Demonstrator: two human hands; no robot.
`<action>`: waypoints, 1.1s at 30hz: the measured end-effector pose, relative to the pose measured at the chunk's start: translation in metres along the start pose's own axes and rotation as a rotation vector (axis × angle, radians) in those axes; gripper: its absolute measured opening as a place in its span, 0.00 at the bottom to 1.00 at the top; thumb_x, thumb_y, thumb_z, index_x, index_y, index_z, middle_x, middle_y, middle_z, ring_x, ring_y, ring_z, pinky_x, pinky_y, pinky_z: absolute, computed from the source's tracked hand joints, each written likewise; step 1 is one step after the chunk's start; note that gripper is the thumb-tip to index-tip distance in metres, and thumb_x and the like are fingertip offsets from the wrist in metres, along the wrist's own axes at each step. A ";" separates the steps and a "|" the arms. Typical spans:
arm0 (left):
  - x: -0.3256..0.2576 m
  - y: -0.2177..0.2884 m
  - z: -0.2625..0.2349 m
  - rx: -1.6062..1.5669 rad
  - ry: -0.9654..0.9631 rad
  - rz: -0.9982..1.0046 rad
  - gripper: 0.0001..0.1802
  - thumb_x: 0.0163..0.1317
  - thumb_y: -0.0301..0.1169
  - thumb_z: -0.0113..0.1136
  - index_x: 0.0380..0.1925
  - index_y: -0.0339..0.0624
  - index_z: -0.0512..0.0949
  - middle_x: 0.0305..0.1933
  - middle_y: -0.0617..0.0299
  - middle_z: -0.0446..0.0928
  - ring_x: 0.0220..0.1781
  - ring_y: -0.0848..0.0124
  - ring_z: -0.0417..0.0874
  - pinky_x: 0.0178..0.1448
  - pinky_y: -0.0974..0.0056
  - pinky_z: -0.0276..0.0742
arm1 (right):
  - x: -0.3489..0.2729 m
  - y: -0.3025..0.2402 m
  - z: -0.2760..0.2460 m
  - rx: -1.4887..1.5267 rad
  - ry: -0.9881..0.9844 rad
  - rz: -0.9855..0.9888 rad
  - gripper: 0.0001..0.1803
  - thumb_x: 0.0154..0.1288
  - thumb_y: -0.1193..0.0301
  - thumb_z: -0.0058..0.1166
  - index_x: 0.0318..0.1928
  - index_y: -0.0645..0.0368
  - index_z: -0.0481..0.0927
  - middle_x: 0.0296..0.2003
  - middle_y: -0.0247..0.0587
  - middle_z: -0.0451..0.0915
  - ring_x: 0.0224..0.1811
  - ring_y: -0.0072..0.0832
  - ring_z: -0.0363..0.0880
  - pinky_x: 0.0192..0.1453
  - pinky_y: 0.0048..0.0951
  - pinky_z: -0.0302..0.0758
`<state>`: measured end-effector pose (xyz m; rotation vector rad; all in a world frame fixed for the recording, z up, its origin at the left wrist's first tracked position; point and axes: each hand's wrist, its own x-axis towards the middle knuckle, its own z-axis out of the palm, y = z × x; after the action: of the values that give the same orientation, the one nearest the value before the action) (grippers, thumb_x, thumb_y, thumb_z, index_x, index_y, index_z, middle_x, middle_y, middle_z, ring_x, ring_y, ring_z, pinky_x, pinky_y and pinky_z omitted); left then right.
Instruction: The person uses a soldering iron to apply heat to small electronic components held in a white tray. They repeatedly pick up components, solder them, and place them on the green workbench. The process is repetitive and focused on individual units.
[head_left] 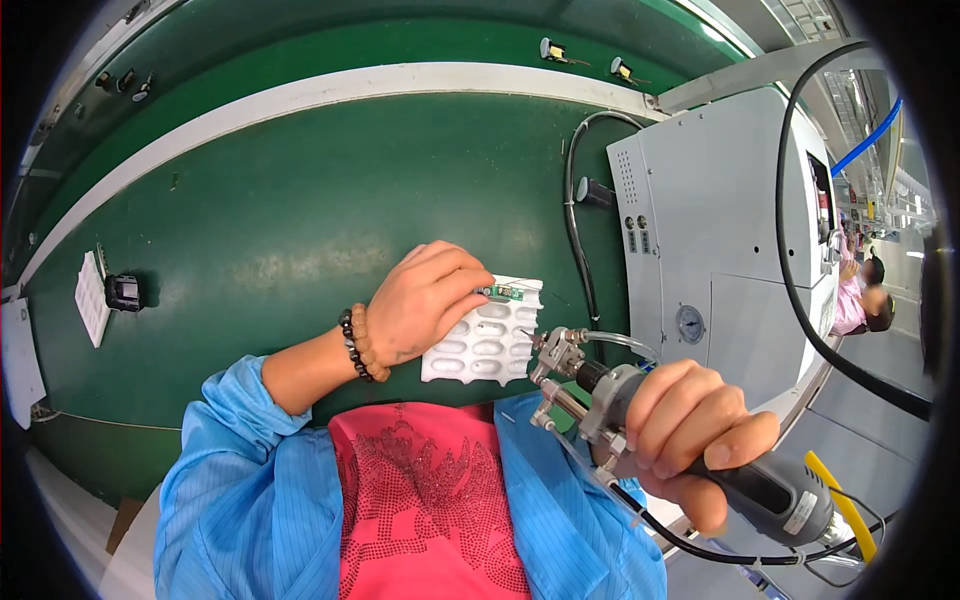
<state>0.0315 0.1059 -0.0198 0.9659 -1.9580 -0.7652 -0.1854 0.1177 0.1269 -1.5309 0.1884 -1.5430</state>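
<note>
Left hand [425,300]: pinches a small green circuit board [499,292] over the white blister tray [487,345] (top edge).
Right hand [690,425]: grips a soldering gun [700,450], right of the tray.

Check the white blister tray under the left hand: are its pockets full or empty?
Mostly empty: the white tray shows bare oval pockets. The left hand pinches one small green circuit board at its top edge; covered pockets cannot be told.

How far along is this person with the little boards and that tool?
Done: I cannot tell; no finished pile shows. In hand: the left hand pinches a small green board over the white tray, and the right hand grips a soldering tool, its tip apart from the board. Left: most tray pockets look empty.
</note>
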 end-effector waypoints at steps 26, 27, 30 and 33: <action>-0.021 -0.023 0.019 -0.041 0.105 -0.080 0.18 0.47 0.26 0.74 0.40 0.39 0.82 0.44 0.57 0.83 0.50 0.57 0.82 0.54 0.56 0.77 | 0.006 0.069 0.011 -0.008 -0.037 0.070 0.25 0.60 0.57 0.69 0.40 0.59 0.67 0.21 0.34 0.73 0.15 0.25 0.73 0.19 0.27 0.72; -0.021 -0.022 0.018 -0.035 0.109 -0.074 0.18 0.47 0.26 0.74 0.40 0.39 0.82 0.44 0.57 0.83 0.49 0.57 0.82 0.54 0.56 0.77 | 0.005 0.070 0.012 -0.005 -0.035 0.071 0.25 0.60 0.58 0.69 0.40 0.59 0.67 0.21 0.34 0.73 0.15 0.25 0.73 0.19 0.27 0.72; -0.021 -0.022 0.018 -0.032 0.111 -0.066 0.18 0.47 0.26 0.74 0.40 0.39 0.82 0.43 0.57 0.82 0.49 0.57 0.82 0.53 0.56 0.77 | 0.005 0.072 0.013 0.000 -0.026 0.079 0.25 0.60 0.59 0.70 0.39 0.60 0.67 0.20 0.34 0.73 0.15 0.26 0.73 0.19 0.28 0.72; -0.021 -0.022 0.018 -0.032 0.111 -0.064 0.18 0.47 0.25 0.74 0.40 0.39 0.82 0.43 0.58 0.82 0.48 0.58 0.82 0.53 0.56 0.77 | 0.004 0.073 0.014 0.002 -0.018 0.096 0.24 0.59 0.62 0.71 0.39 0.60 0.67 0.19 0.35 0.73 0.14 0.27 0.72 0.19 0.29 0.72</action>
<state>0.0316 0.1147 -0.0537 1.0341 -1.8220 -0.7602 -0.1375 0.0803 0.0838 -1.5122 0.2463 -1.4532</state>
